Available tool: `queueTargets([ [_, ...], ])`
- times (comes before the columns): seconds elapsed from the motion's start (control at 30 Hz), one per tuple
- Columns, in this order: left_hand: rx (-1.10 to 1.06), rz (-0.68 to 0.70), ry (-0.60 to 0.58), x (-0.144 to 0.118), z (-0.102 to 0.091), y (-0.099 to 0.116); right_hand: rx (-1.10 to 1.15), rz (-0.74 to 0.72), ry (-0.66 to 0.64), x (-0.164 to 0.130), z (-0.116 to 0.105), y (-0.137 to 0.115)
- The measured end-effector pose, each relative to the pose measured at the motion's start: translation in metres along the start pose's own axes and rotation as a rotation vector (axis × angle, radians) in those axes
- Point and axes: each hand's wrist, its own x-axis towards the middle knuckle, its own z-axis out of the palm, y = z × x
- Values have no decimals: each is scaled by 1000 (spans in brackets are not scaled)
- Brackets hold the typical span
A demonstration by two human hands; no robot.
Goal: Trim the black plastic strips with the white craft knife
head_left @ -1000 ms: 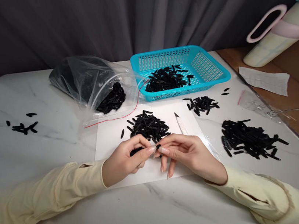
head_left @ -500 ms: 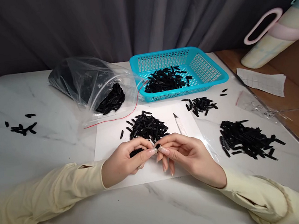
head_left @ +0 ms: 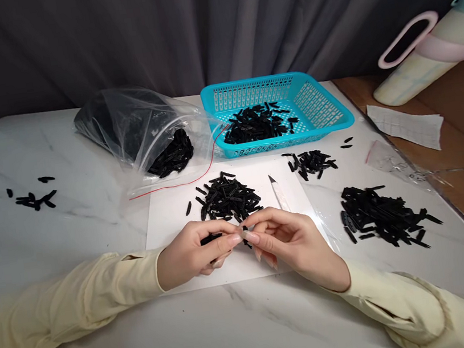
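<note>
Between the fingertips of both hands is a small black piece, partly covered by the fingers. My left hand pinches it from the left and also has more black pieces tucked in its curled fingers. From the right, my right hand pinches the same piece between thumb and forefinger. Just beyond the hands, a heap of small black strips lies on a white sheet. A white-handled craft knife with a dark pointed tip rests on the sheet.
A turquoise basket with black strips stands at the back. Left of it lies a clear zip bag of strips. Other piles are on the right, a few strips far left. A bottle and paper are at the right.
The small piece has turned between the fingertips and now points downward. The right hand's lower fingers have curled in, and the left fingertips sit closer to the right ones.
</note>
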Motion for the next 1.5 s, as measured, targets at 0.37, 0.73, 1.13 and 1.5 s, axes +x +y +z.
queueTargets([
  [0.37, 0, -17, -4, -3, 5, 6, -153, -96, -6, 2, -3, 0],
  [0.73, 54, -33, 40, -2, 6, 7, -892, -247, 284, 5, -36, -21],
  [1.13, 55, -34, 52, -4, 7, 10, -1898, -176, 215, 6, -53, -4],
  [1.5, 79, -29, 58, -5, 8, 10, -1104, -542, 395, -14, -70, -32],
])
